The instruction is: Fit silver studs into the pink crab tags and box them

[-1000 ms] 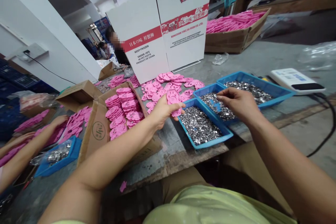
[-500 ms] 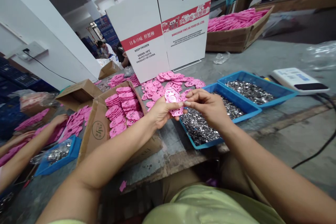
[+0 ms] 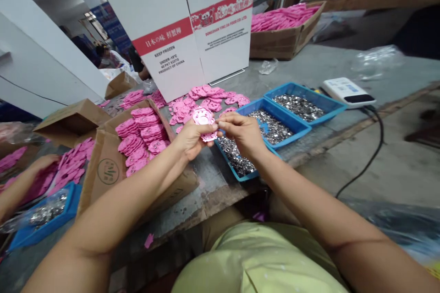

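Note:
My left hand grips a pink paw-shaped plastic piece above the table's front edge. My right hand meets it from the right, its fingertips pinched against the piece's edge; what they pinch is too small to name. Just below and right of both hands lies a blue tray full of small shiny metal parts. A loose heap of pink pieces lies behind the hands.
Two more blue trays of metal parts and a white scale with a black cable sit to the right. A cardboard box of stacked pink pieces stands at left. Another person's hand works at far left. White cartons stand behind.
My right hand left the middle tray of metal parts and came left to the pink piece held in my left hand. The view shifted slightly right and down.

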`<state>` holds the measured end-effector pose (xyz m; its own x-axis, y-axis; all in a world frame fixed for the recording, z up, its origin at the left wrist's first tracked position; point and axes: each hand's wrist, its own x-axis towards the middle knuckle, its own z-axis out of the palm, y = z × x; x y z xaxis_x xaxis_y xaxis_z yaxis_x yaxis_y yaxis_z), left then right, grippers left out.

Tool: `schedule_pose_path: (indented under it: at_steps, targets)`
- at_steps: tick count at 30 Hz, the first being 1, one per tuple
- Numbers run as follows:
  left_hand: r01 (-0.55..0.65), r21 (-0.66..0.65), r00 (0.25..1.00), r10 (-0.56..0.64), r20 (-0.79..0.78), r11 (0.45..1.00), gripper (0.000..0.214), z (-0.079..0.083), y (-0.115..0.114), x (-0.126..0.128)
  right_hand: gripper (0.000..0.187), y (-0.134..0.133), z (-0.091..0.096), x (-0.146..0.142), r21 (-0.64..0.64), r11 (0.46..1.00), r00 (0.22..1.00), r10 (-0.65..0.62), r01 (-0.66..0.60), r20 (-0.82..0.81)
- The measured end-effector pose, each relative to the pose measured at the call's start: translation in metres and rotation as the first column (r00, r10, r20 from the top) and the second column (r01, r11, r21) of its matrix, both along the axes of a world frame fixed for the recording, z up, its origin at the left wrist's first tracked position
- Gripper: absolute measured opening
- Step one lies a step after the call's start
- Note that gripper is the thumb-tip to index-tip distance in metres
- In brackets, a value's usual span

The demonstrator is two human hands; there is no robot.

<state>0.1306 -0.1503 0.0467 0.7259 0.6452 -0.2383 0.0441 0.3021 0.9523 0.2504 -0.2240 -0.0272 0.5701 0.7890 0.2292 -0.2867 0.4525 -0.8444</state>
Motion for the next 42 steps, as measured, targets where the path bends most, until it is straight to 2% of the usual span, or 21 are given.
schedule_pose_path:
  at_steps: [3, 7, 13, 17, 20, 27, 31, 34, 38, 42]
  targets:
    - [-0.021, 0.008, 1.0, 0.021, 0.005, 1.0, 0.038, 0.002, -0.001, 0.001, 0.034, 0.001, 0.002, -0.002, -0.032, 0.998, 0.993, 0.059, -0.063, -0.101]
    - [-0.033, 0.029, 0.999, 0.032, 0.01, 0.999, 0.04, 0.002, -0.002, 0.0, 0.038, 0.001, 0.004, -0.006, -0.014, 0.995, 0.98, 0.095, -0.099, -0.177]
    - [-0.047, 0.085, 0.999, 0.046, 0.009, 0.995, 0.043, 0.004, -0.006, 0.001, 0.037, 0.002, 0.002, -0.007, 0.02, 0.994, 0.978, 0.106, -0.104, -0.181]
    - [-0.089, 0.191, 0.996, 0.084, 0.038, 0.977, 0.043, 0.004, -0.009, 0.003, 0.039, -0.002, 0.004, -0.007, 0.021, 0.994, 0.975, 0.105, -0.103, -0.197]
    - [-0.145, 0.25, 0.989, 0.136, 0.054, 0.957, 0.039, 0.003, -0.01, 0.003, 0.041, -0.005, 0.007, -0.007, 0.01, 0.998, 0.981, 0.061, -0.06, -0.185]
    - [-0.194, 0.276, 0.981, 0.182, 0.069, 0.942, 0.045, -0.001, -0.008, 0.004, 0.049, -0.003, 0.013, -0.013, -0.078, 0.997, 1.0, 0.006, -0.006, 0.004]
    - [-0.191, 0.284, 0.982, 0.185, 0.046, 0.94, 0.048, -0.001, -0.007, 0.003, 0.046, 0.0, 0.015, -0.014, -0.054, 0.998, 0.996, -0.034, 0.039, 0.088]
    - [-0.148, 0.271, 0.989, 0.137, 0.056, 0.951, 0.044, 0.001, -0.009, 0.003, 0.043, 0.001, 0.014, -0.01, -0.026, 0.998, 0.99, -0.053, 0.057, 0.131]
    - [-0.024, 0.216, 0.996, 0.005, 0.088, 0.976, 0.041, 0.005, -0.013, 0.003, 0.036, -0.002, 0.015, 0.003, 0.039, 0.998, 0.979, -0.058, 0.052, 0.197]
    - [0.061, 0.205, 0.99, -0.085, 0.11, 0.977, 0.051, 0.005, -0.015, 0.003, 0.026, -0.01, 0.022, 0.02, 0.037, 0.994, 0.906, -0.111, 0.105, 0.407]
